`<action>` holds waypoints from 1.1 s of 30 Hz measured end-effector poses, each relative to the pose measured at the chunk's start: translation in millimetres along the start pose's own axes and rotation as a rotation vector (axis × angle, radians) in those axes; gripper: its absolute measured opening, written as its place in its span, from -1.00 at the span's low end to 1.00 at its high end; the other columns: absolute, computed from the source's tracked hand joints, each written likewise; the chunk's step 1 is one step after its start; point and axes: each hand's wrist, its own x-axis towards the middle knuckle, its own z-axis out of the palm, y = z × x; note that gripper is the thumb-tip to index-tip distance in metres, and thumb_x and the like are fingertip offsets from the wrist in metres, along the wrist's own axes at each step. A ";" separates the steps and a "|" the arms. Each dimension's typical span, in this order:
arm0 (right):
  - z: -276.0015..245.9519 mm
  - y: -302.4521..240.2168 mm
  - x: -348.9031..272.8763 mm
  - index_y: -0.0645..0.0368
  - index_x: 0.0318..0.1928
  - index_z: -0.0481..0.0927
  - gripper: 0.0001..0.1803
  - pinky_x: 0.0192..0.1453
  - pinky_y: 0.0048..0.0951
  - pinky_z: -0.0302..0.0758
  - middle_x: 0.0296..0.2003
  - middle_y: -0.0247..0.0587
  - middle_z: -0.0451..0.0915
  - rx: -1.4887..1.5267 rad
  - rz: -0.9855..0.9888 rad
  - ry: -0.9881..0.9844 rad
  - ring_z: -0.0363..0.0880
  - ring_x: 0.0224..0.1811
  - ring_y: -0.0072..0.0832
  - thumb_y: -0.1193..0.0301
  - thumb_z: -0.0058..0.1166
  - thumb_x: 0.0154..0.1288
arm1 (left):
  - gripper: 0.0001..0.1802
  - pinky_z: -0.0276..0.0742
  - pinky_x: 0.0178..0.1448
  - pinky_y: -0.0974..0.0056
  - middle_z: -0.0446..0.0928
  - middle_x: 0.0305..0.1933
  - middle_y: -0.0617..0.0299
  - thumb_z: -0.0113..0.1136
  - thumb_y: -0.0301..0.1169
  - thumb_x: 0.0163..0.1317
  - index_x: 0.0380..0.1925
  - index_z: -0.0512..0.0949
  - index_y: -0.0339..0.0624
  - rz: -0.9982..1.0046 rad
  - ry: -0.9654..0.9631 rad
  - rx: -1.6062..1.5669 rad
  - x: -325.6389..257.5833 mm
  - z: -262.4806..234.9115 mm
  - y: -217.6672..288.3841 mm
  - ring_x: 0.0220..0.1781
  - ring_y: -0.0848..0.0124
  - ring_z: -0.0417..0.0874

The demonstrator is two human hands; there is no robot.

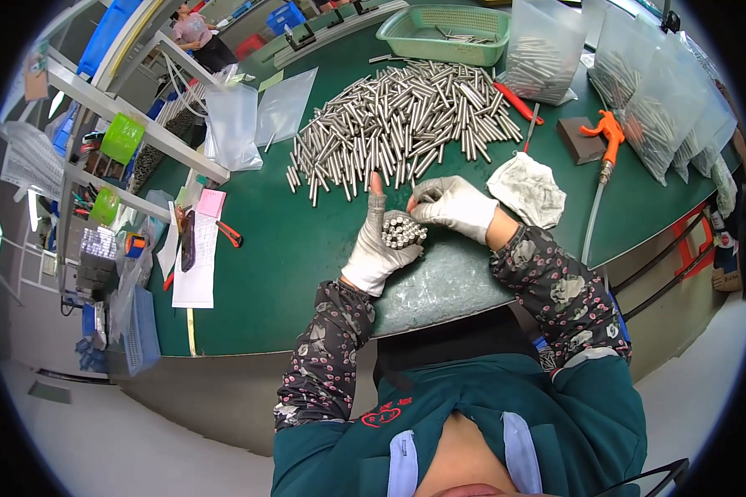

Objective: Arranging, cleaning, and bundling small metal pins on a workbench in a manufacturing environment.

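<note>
My left hand (370,258), in a white glove with its thumb pointing up, is wrapped round a bundle of metal pins (401,233). The pins' round ends face up. Close by the bundle's right side, my right hand (457,205), also gloved, has its fingertips bent together. Whether a pin lies between those fingertips is hidden. Just beyond both hands a wide heap of loose metal pins (406,116) covers part of the green table (261,240). A worn grey sheet (439,277) lies under my hands at the table's near edge.
Right of the heap are a white cloth (529,189), red-handled tool (520,103), brown block (580,139) and orange air gun (610,137). Behind stand a green basket (448,31) and pin-filled bags (543,58). Paper (195,269) and an orange cutter (230,235) lie left.
</note>
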 end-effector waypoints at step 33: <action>13.2 -15.4 11.1 0.08 -0.31 0.58 -0.75 -0.25 -0.34 0.49 -0.43 -0.13 0.59 -0.597 -0.305 0.153 0.58 -0.34 -0.21 0.22 0.02 0.06 | 0.27 0.35 0.08 0.36 0.37 0.04 0.18 0.15 -0.82 -0.22 0.33 -0.40 0.32 -0.089 -0.082 -0.223 -1.1 0.1 1.4 0.06 0.39 0.42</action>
